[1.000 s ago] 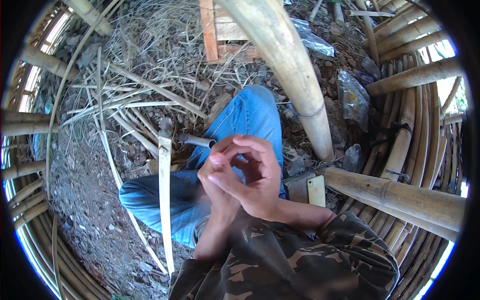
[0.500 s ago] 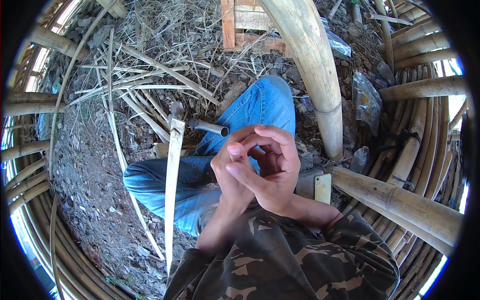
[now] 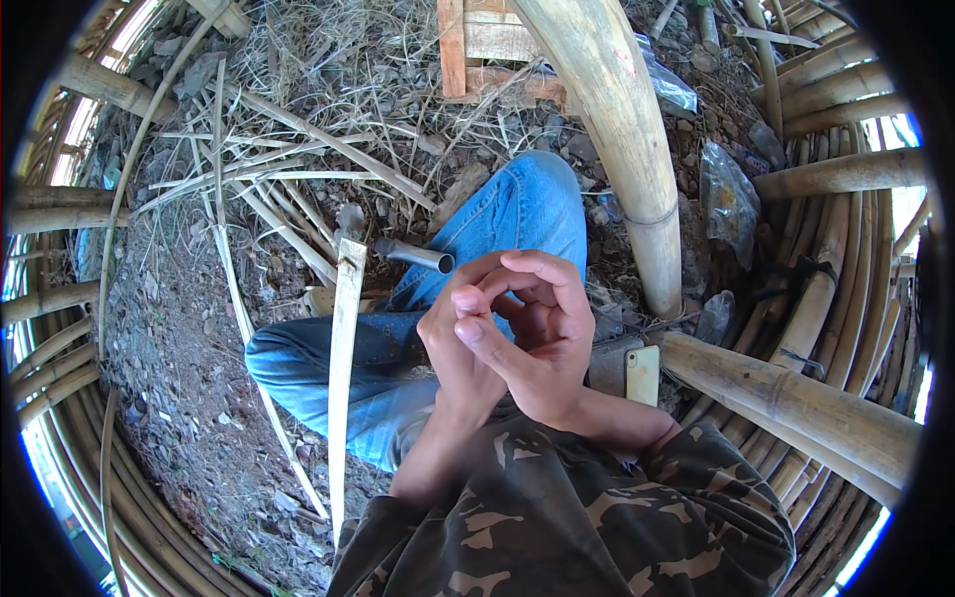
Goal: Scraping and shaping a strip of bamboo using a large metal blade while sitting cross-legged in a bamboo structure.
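Observation:
My left hand (image 3: pixel 454 340) and my right hand (image 3: pixel 559 343) meet in front of my lap, fingers curled and overlapping into a hollow ring. Their thumbs lie close together on the near side, and a small red mark shows near one of them. I see nothing inside the hollow; part of the left fingers is hidden behind the right hand. Beyond the hands are my bent legs in blue jeans (image 3: pixel 532 199). A flat, pale bamboo strip (image 3: pixel 344 368) stretches lengthwise to the left, across my leg. A grey metal tube (image 3: pixel 423 257) lies just past the hands.
A thick bamboo pole (image 3: pixel 632 149) rises beyond my knee, and another bamboo pole (image 3: pixel 786 393) juts in at right. Near my right forearm sits a phone (image 3: pixel 643 375). Thin bamboo strips (image 3: pixel 269 174) litter the ground at far left. A clear plastic bag (image 3: pixel 729 204) lies right.

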Demonstrator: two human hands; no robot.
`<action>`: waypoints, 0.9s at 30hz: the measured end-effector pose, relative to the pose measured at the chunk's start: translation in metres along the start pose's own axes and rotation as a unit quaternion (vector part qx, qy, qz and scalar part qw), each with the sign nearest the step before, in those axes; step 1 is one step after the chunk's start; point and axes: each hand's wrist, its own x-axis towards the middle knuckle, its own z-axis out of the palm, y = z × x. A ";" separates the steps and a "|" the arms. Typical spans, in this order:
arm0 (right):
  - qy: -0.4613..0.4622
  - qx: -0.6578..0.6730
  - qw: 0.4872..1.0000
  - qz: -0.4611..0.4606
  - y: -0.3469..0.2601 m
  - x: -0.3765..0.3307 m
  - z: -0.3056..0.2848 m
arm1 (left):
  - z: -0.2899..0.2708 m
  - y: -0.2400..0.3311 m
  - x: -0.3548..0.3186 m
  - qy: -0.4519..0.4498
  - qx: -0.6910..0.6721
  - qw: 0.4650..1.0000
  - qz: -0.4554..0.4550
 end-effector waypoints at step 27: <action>0.022 0.049 0.996 0.078 -0.007 0.003 0.003 | 0.005 0.020 0.006 0.037 -0.052 0.996 -0.069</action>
